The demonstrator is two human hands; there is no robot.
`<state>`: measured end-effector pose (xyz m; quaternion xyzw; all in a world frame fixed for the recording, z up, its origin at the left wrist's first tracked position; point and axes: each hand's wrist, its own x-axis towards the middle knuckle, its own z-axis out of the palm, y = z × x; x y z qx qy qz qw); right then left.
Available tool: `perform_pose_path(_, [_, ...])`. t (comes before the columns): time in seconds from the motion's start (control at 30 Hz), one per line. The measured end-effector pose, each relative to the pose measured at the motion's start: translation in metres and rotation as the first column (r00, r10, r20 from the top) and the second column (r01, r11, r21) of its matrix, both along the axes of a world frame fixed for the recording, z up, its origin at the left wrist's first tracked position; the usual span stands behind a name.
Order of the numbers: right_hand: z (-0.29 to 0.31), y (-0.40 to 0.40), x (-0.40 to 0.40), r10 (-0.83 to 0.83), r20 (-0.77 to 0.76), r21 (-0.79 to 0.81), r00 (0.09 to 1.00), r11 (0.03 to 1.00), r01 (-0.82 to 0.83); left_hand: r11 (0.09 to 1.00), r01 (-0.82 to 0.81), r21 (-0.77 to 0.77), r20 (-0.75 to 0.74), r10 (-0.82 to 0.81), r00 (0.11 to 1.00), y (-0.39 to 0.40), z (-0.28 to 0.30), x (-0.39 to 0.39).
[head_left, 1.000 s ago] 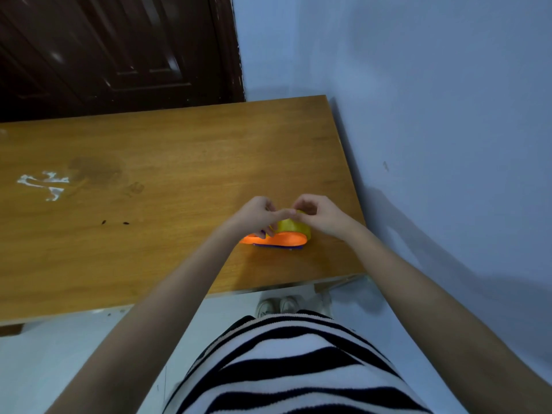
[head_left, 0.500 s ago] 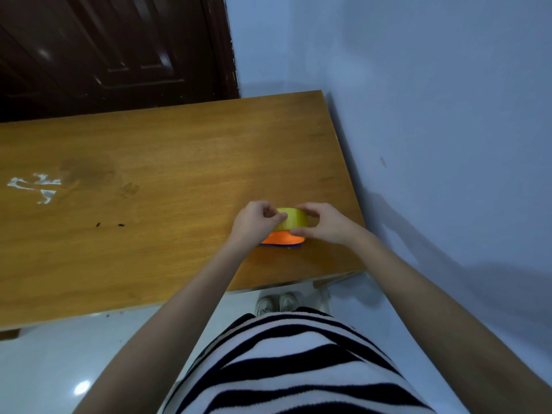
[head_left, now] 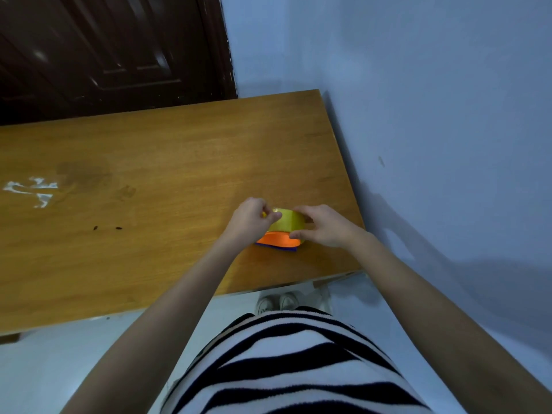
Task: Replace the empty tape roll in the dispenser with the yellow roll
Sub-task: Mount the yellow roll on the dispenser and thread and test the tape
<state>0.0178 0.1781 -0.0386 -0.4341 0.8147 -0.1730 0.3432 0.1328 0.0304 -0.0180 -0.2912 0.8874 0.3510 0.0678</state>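
Observation:
An orange tape dispenser (head_left: 279, 240) with a dark purple base lies on the wooden table (head_left: 149, 174) near its front right corner. The yellow tape roll (head_left: 287, 222) sits in or on top of the dispenser. My left hand (head_left: 251, 221) pinches the roll's left edge between thumb and fingertips. My right hand (head_left: 324, 225) grips the right side of the roll and dispenser, thumb low against the orange body. Whether there is an empty roll is hidden by the hands.
The table's right edge runs along a pale blue wall (head_left: 433, 130). A dark wooden door (head_left: 104, 49) stands behind the table. White smears (head_left: 33, 191) mark the table's left part. Shoes (head_left: 277, 303) stand on the floor below the front edge.
My hands have spread apart from a tight pinch over the roll. The yellow roll now shows more fully between them, above the orange dispenser.

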Motion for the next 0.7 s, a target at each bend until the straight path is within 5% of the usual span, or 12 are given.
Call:
perform_pose_path(0.17, [0.005,-0.004,0.0,0.052,-0.055,-0.019,0.997,0.998,-0.053,0.992,-0.037,0.118,-0.002,0.038,0.999,-0.009,-0.001,0.004])
perform_pose_path(0.3, [0.004,0.003,-0.003,0.006,0.01,-0.033,1.0,0.999,-0.006,0.896,-0.27,0.352,-0.062,0.31,0.949,-0.016,-0.004,0.013])
perform_pose_path(0.53, [0.004,0.008,0.0,-0.052,0.076,-0.024,0.996,0.998,0.054,0.928,-0.216,0.303,-0.098,0.256,0.962,-0.032,-0.006,0.024])
perform_pose_path(0.7, [0.003,0.006,0.0,0.013,0.008,-0.023,1.0,1.0,-0.013,0.868,-0.296,0.399,-0.04,0.339,0.94,-0.034,-0.014,0.028])
